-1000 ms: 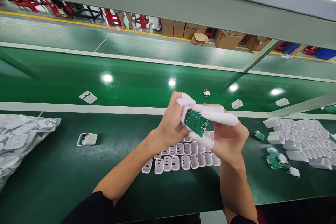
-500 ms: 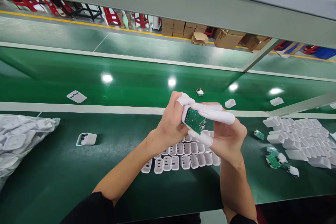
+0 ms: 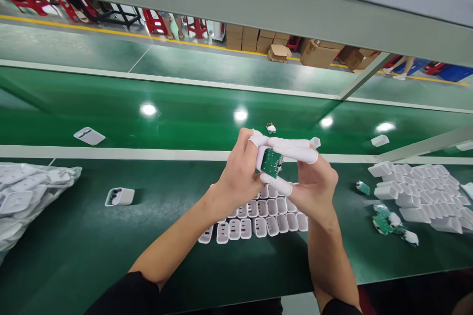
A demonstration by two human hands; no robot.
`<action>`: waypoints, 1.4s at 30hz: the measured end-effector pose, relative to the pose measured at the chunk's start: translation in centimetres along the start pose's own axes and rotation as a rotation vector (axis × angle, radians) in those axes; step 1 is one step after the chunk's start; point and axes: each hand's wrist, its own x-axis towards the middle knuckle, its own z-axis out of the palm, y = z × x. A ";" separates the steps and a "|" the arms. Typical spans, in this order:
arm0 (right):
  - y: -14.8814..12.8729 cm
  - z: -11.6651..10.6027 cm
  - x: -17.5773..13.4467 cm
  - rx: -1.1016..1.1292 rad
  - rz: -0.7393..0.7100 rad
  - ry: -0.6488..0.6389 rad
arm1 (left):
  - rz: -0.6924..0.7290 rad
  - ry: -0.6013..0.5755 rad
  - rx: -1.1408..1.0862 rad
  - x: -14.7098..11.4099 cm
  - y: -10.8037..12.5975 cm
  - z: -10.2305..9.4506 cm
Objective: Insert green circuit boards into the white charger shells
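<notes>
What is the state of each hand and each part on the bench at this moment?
left hand: gripping the circuit board
right hand: gripping the same board
circuit board: held above the bench
white housings in rows: lying under the hands
single housing: lying alone
plastic bag: lying full of white parts

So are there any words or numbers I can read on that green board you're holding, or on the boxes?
No text can be read anywhere.
Circuit board held between left hand and right hand: any markings too small.
Cardboard boxes: no label legible.
White charger shells: blank.
</notes>
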 end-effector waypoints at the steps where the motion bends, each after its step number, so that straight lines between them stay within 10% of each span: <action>1: 0.0 0.0 0.1 -0.037 0.005 -0.006 | -0.018 -0.001 0.000 0.0 0.0 0.1; 16: 0.8 -0.2 0.4 -0.626 -0.336 -0.131 | -0.263 -0.097 0.026 0.2 0.3 -0.7; 32: 1.2 -1.0 0.4 -0.388 -0.051 -0.164 | -0.587 -0.390 -0.434 1.4 0.9 -4.0; 38: 2.0 -1.1 0.9 0.213 0.308 -0.064 | -0.579 -0.540 -0.641 2.0 0.2 -5.9; 42: 2.0 -0.7 1.3 0.466 0.486 0.007 | -0.544 -0.420 -0.568 1.8 -0.2 -5.7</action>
